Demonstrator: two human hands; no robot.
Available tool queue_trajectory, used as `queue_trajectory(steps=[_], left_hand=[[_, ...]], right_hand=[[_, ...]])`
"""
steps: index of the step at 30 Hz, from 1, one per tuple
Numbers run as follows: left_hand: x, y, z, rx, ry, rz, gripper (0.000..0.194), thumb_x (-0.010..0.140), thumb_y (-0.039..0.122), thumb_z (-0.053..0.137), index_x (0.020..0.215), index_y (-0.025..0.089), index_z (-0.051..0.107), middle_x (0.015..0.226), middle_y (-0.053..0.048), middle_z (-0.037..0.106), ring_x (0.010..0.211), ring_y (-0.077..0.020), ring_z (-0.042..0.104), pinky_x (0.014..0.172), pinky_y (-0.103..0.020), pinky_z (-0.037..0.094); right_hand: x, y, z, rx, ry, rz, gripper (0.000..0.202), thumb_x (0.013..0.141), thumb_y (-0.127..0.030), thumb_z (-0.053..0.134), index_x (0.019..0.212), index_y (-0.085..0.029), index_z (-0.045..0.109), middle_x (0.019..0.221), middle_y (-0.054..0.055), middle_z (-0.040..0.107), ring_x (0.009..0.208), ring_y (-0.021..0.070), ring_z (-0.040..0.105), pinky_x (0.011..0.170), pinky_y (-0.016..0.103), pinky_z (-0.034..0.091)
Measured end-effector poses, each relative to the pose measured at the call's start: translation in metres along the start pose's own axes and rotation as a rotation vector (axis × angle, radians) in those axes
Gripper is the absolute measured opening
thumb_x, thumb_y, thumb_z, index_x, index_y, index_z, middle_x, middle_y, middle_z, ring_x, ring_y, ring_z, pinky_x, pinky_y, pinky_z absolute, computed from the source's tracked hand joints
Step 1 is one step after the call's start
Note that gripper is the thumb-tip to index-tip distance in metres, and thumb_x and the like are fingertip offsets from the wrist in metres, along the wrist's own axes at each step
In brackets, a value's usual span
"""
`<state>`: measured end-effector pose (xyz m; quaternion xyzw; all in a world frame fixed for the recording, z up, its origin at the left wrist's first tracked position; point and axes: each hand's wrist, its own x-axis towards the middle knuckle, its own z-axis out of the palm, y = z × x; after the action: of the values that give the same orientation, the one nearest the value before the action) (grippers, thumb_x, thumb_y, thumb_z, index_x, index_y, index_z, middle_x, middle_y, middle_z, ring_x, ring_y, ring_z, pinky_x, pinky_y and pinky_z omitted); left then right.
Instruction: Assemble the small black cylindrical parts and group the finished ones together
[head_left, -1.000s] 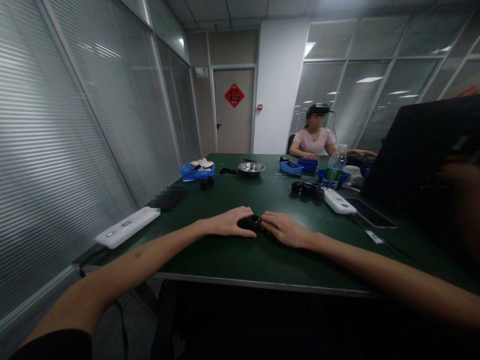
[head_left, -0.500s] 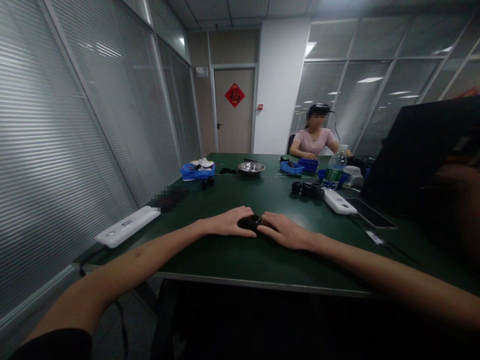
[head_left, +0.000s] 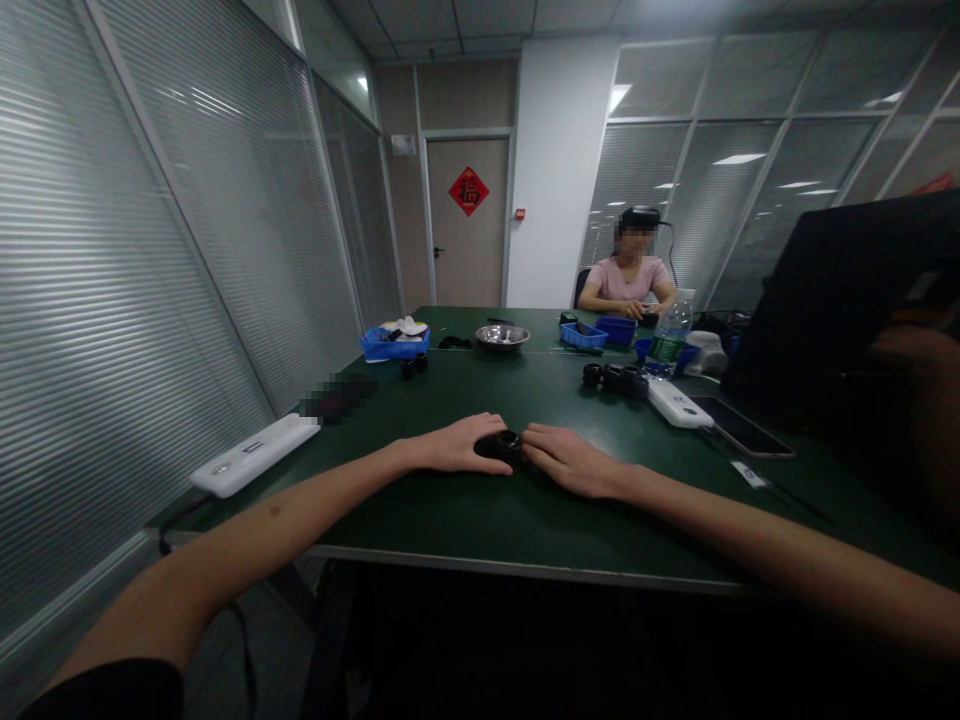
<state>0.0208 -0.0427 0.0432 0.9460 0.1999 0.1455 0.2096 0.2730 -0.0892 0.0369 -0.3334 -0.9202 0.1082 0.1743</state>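
Observation:
A small black part with a round opening [head_left: 501, 445] rests low over the green table [head_left: 435, 510], between my two hands. My left hand [head_left: 465, 444] grips it from the left, the thumb along its near side and the fingers along its far side. My right hand [head_left: 567, 460] is at the part's right end, its fingers pressed together and touching or almost touching it. Whether those fingertips hold anything small is hidden.
A metal bowl [head_left: 502, 338], blue baskets [head_left: 395, 344] and several black parts [head_left: 615, 380] stand farther back. Right of them are a water bottle [head_left: 670, 335], a white power bank [head_left: 679, 404] and a phone [head_left: 742, 426]. A person [head_left: 630, 275] sits across the table.
My right fingers have drawn closer together at the part's right end, the thumb now less visible. Across the table, the person's hands have come together around a dark object.

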Motion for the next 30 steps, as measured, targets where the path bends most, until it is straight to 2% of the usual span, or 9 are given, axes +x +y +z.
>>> queue_trajectory(steps=[4, 7, 15, 24, 30], left_hand=[[0.001, 0.000, 0.000, 0.004, -0.004, 0.003, 0.049, 0.090, 0.064, 0.064, 0.112, 0.020, 0.060, 0.111, -0.006, 0.058, 0.101, -0.0228, 0.053, 0.089, -0.035, 0.042], [0.001, -0.001, 0.001, 0.005, 0.003, 0.017, 0.047, 0.091, 0.062, 0.065, 0.111, 0.020, 0.061, 0.110, -0.006, 0.058, 0.100, -0.0224, 0.053, 0.089, -0.035, 0.042], [0.001, 0.002, -0.001, -0.004, -0.003, 0.009, 0.047, 0.091, 0.062, 0.065, 0.111, 0.020, 0.060, 0.109, -0.005, 0.058, 0.098, -0.0215, 0.053, 0.086, -0.033, 0.042], [0.000, -0.001, 0.000, -0.016, 0.006, -0.001, 0.049, 0.090, 0.062, 0.066, 0.110, 0.019, 0.060, 0.108, -0.006, 0.058, 0.098, -0.0219, 0.053, 0.087, -0.034, 0.042], [0.000, 0.002, -0.002, -0.014, -0.001, -0.002, 0.048, 0.090, 0.062, 0.065, 0.112, 0.019, 0.060, 0.110, -0.007, 0.058, 0.099, -0.0225, 0.053, 0.089, -0.035, 0.042]], right_hand=[[0.001, -0.005, -0.001, -0.017, 0.006, 0.018, 0.031, 0.108, -0.038, 0.044, 0.093, -0.017, 0.060, 0.092, 0.005, 0.060, 0.080, 0.0173, 0.055, 0.073, 0.031, 0.043], [0.001, -0.005, 0.001, -0.009, 0.013, 0.022, 0.038, 0.109, -0.045, 0.041, 0.095, -0.017, 0.062, 0.092, 0.005, 0.061, 0.080, 0.0176, 0.056, 0.073, 0.031, 0.043], [0.000, 0.002, 0.003, -0.009, 0.008, -0.009, 0.038, 0.110, -0.041, 0.036, 0.102, -0.017, 0.064, 0.099, 0.009, 0.063, 0.086, 0.0204, 0.058, 0.081, 0.035, 0.046], [0.000, 0.005, 0.004, -0.037, 0.011, -0.049, 0.040, 0.112, -0.035, 0.029, 0.093, -0.018, 0.059, 0.094, 0.007, 0.059, 0.083, 0.0189, 0.054, 0.079, 0.034, 0.045], [-0.001, -0.003, 0.000, -0.024, 0.000, -0.019, 0.041, 0.112, -0.036, 0.029, 0.092, -0.017, 0.059, 0.094, 0.007, 0.059, 0.082, 0.0184, 0.054, 0.078, 0.033, 0.045]])
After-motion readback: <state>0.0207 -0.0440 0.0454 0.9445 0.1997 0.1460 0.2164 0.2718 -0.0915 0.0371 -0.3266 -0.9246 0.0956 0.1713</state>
